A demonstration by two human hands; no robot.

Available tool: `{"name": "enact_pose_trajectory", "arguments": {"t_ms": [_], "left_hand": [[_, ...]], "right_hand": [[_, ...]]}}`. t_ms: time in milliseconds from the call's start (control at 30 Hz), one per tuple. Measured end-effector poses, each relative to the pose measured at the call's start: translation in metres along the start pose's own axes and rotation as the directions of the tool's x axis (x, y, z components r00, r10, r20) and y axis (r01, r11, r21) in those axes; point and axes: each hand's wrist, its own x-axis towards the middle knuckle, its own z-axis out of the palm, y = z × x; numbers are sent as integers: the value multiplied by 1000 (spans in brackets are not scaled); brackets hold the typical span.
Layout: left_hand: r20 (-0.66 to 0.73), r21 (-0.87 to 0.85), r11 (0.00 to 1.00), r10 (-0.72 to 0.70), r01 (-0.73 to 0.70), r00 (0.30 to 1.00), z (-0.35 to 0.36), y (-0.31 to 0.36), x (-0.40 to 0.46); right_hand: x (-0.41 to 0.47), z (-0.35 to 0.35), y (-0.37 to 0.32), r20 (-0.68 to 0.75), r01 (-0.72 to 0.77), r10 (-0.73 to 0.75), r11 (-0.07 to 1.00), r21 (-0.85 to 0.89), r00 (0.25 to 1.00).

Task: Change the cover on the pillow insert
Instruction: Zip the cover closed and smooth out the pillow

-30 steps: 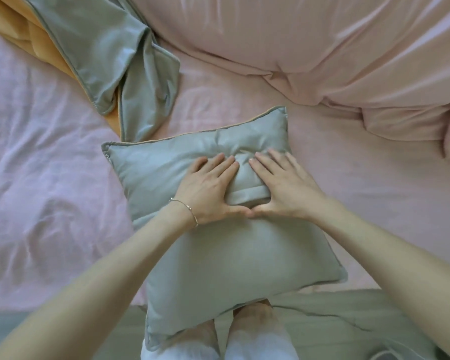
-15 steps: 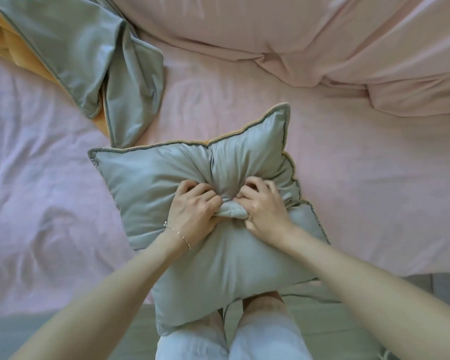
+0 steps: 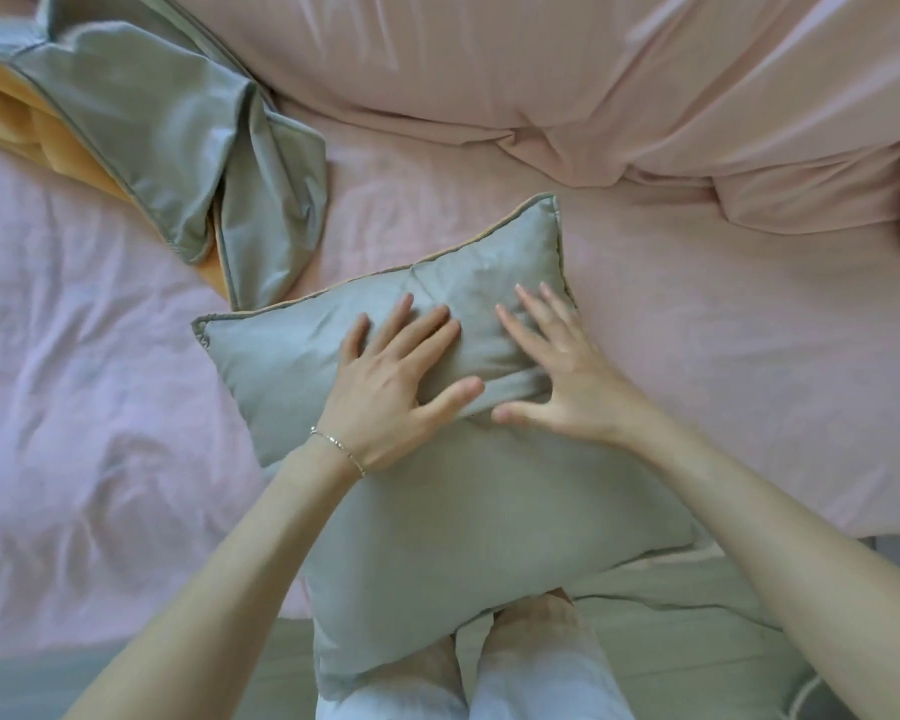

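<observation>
A pillow in a grey-green cover point(image 3: 468, 517) with piped edges lies on the pink bed, its near end hanging over the bed's edge above my legs. My left hand point(image 3: 391, 387) rests flat on its upper middle, fingers spread, a thin bracelet on the wrist. My right hand point(image 3: 562, 371) lies flat beside it, fingers spread toward the pillow's far right corner. Between the thumbs a fold of the cover's flap runs across the pillow. Neither hand grips anything. A second grey-green cover point(image 3: 188, 148) with an orange inner side lies crumpled at the far left.
A pink sheet point(image 3: 749, 387) covers the bed, and a bunched pink duvet point(image 3: 593, 70) lies along the far side. My legs in white trousers point(image 3: 531, 678) stand on a grey floor below the bed's edge.
Half a second ago both hands were clenched on a bunch of the cover at the pillow's middle. They have let go and now lie flat and spread; the pillow has flattened out.
</observation>
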Motion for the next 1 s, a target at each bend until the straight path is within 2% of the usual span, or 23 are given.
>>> {"name": "enact_pose_trajectory", "arguments": {"t_ms": [100,200,267,367,433,500,567,600,633,700,833,933,1000], "left_hand": [[-47,98,993,-56,60,997,6,5,12],[-46,189,981,-39,47,998,14,-1,23],[25,283,959,-34,26,999,18,-11,31],[82,346,938,-39,8,996,33,-22,38],[45,362,932,11,-27,999,46,-23,34],[-49,402,915,55,-31,997,58,-27,35],[-111,417,909,71,-18,991,62,-31,43],[-142,417,909,80,-13,987,62,-33,48],[-169,420,907,87,-8,982,62,-34,52],[-232,442,897,100,13,967,61,-36,57],[-408,380,925,145,23,901,60,-32,45],[-515,307,952,162,5,842,55,-15,21],[-577,265,964,164,-6,800,46,-2,6]], "right_hand": [[17,-16,12,-35,-134,137,988,78,990],[28,-5,16,126,-236,241,970,-53,962],[35,3,15,168,-239,256,964,-114,952],[45,12,14,187,-173,248,923,-343,951],[47,22,10,169,-128,234,870,-477,957],[52,34,7,134,-128,224,853,-506,965],[60,45,8,35,-135,174,864,-485,984],[65,49,10,-68,-131,112,872,-472,991],[68,53,13,-174,-134,60,882,-451,983],[69,55,15,-296,-153,35,910,-385,955],[53,58,15,-433,-112,-6,963,-245,901],[27,55,10,-537,-9,-37,997,-83,843],[16,43,4,-557,64,-54,998,-1,828]]}}
